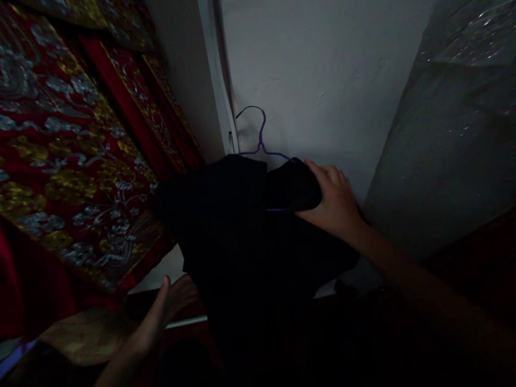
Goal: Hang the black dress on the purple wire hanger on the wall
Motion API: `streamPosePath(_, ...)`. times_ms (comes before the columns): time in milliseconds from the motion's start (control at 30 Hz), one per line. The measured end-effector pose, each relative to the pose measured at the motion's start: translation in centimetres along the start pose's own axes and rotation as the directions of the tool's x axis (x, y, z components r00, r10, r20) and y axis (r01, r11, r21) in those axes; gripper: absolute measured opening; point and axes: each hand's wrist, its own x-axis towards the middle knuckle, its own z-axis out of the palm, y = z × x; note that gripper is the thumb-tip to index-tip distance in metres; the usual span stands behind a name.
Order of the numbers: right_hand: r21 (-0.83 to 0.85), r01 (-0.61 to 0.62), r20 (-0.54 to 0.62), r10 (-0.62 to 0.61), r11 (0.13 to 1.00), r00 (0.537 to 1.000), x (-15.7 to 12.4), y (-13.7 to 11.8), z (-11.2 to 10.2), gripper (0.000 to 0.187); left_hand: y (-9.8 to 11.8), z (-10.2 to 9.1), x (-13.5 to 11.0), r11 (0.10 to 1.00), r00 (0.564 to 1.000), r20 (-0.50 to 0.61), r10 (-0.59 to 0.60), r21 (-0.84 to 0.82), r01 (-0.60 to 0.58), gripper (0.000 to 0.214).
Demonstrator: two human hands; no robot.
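A black garment (237, 248) hangs on a thin purple wire hanger (259, 130) in front of a white wall. My right hand (333, 202) is closed over the garment's shoulder, right where the hanger's arm runs beneath the cloth. Lower left, my left hand (162, 312) is stretched out flat with its fingers apart, reaching toward the garment's lower left edge. It holds nothing. The scene is dim and the garment's lower part fades into shadow.
Red garments with gold and silver embroidery (39, 141) hang close on the left. A grey glittery cloth (477, 111) hangs on the right. A white vertical pipe or cord (222, 64) runs down the wall (322, 37) behind the hanger.
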Motion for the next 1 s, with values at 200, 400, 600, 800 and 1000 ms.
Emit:
streamPosePath(200, 0.014, 0.078, 0.112, -0.079, 0.997, 0.991, -0.3, -3.3, -1.0, 0.102, -3.2, 4.2, -0.1, 0.993, 0.949, -0.308, -0.063, -0.112, 0.03, 0.054)
streamPosePath(400, 0.163, 0.05, 0.018, -0.054, 0.985, 0.998, -5.0, -4.4, -1.0, 0.075, -5.4, 6.7, -0.7, 0.905, 0.926, -0.321, -0.197, -0.423, 0.046, 0.044)
streamPosePath(600, 0.521, -0.615, 0.59, 0.272, 0.591, 0.761, -12.3, -7.1, 7.3, 0.041, -6.8, 7.5, -2.9, 0.796, 0.844, -0.395, -0.364, -0.602, 0.062, 0.041)
streamPosePath(800, 0.589, -0.774, 0.709, 0.31, 0.233, 0.633, -15.6, -11.3, 15.5, 0.04, -7.8, 6.9, -5.2, 0.759, 0.811, -0.404, -0.423, -0.647, 0.074, 0.043)
streamPosePath(1000, 0.673, -0.731, 0.645, 0.396, 0.111, 0.653, -16.6, -13.6, 14.5, 0.027, -7.7, 7.3, -7.0, 0.757, 0.784, -0.433, -0.445, -0.65, 0.07, 0.045)
